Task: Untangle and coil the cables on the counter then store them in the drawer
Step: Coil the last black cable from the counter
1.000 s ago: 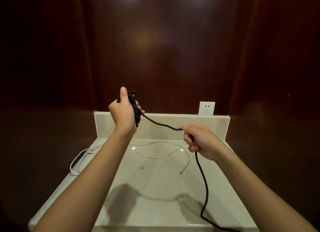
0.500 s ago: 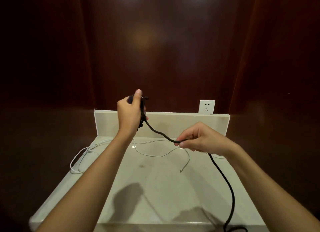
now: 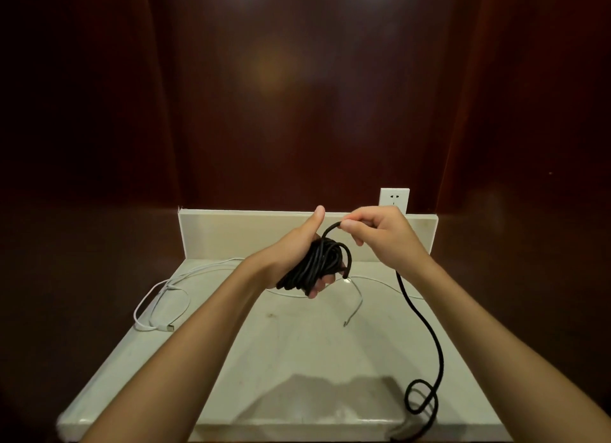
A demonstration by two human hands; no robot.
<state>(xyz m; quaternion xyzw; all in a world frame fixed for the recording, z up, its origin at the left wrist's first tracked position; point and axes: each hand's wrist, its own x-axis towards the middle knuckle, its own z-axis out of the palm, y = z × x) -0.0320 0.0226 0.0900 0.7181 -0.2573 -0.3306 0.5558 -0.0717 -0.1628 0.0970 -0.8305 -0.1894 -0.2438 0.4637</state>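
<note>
Nearest the camera, the front edge of the counter (image 3: 297, 423) carries the slack tail of the black cable (image 3: 426, 330), which makes 1 small loop near the front right corner and runs off the front edge; its end is out of view. From that loop the cable rises in a loose S along the right side of the counter to the right hand (image 3: 383, 234). 2 bare forearms reach forward over the counter from the lower corners. Right hand: held above the rear of the counter, thumb and forefinger pinching the black cable where it arcs over, remaining fingers curled loosely below. Left hand (image 3: 297, 247): just beside the right, palm turned up, thumb straight and pointing up, fingers curled under a bundle of black cable turns that lies across the palm; fingertips show beneath the bundle. The pinched strand bends down from the right hand into this bundle. Below and behind the hands, a thin white cable (image 3: 158, 297) lies loose on the counter: several loops at the left edge with 1 plug end there, a strand crossing the rear, and 1 free end near the middle. Behind stands the pale backsplash (image 3: 231, 234), with a white socket (image 3: 394, 199) above its right part on the dark wood wall (image 3: 297, 95).
</note>
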